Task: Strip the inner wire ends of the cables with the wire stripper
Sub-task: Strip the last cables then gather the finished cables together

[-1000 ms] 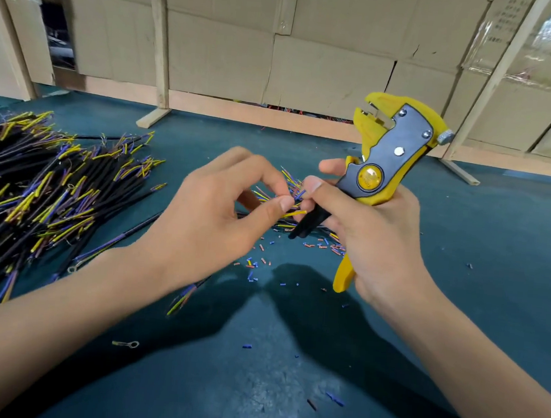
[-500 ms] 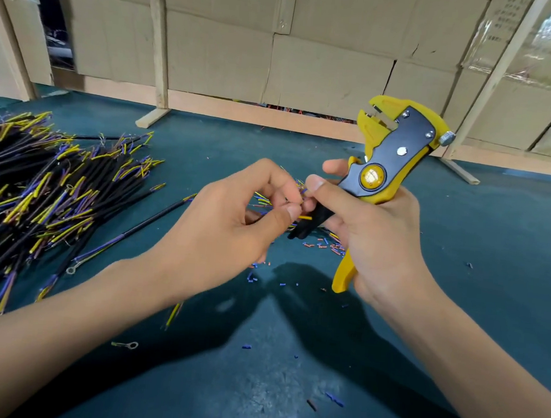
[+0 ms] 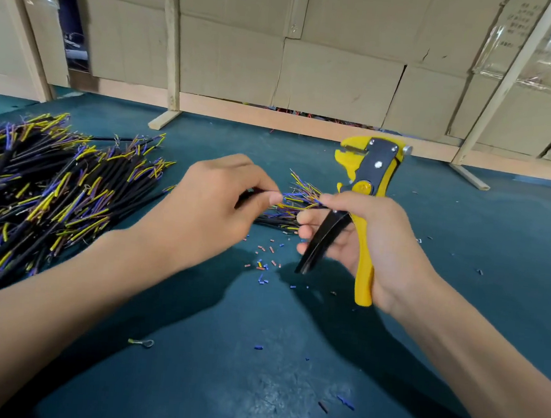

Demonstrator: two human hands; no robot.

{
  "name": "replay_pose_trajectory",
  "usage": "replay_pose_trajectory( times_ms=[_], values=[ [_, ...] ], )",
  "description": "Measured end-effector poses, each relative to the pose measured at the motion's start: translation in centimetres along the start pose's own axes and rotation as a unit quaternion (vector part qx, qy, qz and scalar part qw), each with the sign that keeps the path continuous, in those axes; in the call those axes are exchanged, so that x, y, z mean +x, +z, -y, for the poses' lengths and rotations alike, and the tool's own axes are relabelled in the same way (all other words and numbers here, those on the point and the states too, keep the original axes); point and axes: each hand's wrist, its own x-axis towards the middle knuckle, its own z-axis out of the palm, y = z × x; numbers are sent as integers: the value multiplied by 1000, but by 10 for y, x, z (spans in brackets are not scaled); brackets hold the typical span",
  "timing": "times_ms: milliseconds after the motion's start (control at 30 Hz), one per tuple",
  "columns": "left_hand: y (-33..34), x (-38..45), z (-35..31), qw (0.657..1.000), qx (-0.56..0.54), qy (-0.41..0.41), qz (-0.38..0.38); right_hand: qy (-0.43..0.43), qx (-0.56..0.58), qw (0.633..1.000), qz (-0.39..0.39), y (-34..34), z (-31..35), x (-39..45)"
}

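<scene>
- The left hand (image 3: 211, 210) pinches one cable (image 3: 262, 193) at its inner wires, between the two hands above the desk (image 3: 253, 388)
- The right hand (image 3: 364, 242) grips the wire stripper (image 3: 367, 183), head up, handles spread; its thumb touches the wire ends
- Best to separate one wire; seat it squarely in the stripper's mouth before squeezing

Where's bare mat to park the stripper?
Free: mat right of the right hand, toward the wooden foot, only a few specks. Crowded: cable pile at left; insulation scraps between the hands. Near mat carries a ring terminal and stray bits.
</scene>
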Motion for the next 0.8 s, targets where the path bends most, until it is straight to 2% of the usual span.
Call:
replay_pose_trajectory(
  times_ms=[100,233,333,400,567,800],
  values=[
    [-7,4,11,999,32,31,-8,112,41,993,24,-9,8,-1],
    [-8,3,25,996,67,41,-33,169,130,969,123,-11,6,-4],
    [-8,-1,32,994,101,6,-46,142,140,953,228,-3,-6,-6],
    [-6,-2,34,991,123,-8,-50,116,108,952,263,-1,-12,-5],
    [-3,-1,34,994,92,12,-62,101,43,947,303,-3,-16,-4],
    [-12,-2,34,982,147,70,-93,59,39,946,317,1,-26,-7]
  ],
)
